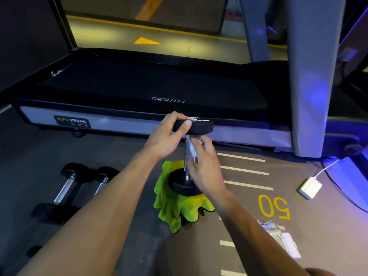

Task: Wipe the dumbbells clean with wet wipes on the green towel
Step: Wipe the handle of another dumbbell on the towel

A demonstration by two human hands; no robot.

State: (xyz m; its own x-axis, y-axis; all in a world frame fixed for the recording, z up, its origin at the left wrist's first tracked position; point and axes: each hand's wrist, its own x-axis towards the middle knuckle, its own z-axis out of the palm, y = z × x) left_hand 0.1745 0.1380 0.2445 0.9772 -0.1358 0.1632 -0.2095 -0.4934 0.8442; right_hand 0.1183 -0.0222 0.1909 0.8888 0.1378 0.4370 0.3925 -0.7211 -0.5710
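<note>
Both forearms reach in from below. Left hand [169,134] curls round the top head of the dumbbell [186,172], which stands on end on the crumpled green towel [175,208]. Right hand [201,166] pinches a white wipe [192,148] against the bare metal handle. Wiping the shaft seems under way; next, probably the matte black heads. Two more dumbbells [65,188] lie left on the floor, wipe packets [282,240] right.

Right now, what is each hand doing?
Left hand: grips the dumbbell's top head.
Right hand: holds a wet wipe against the handle.
</note>
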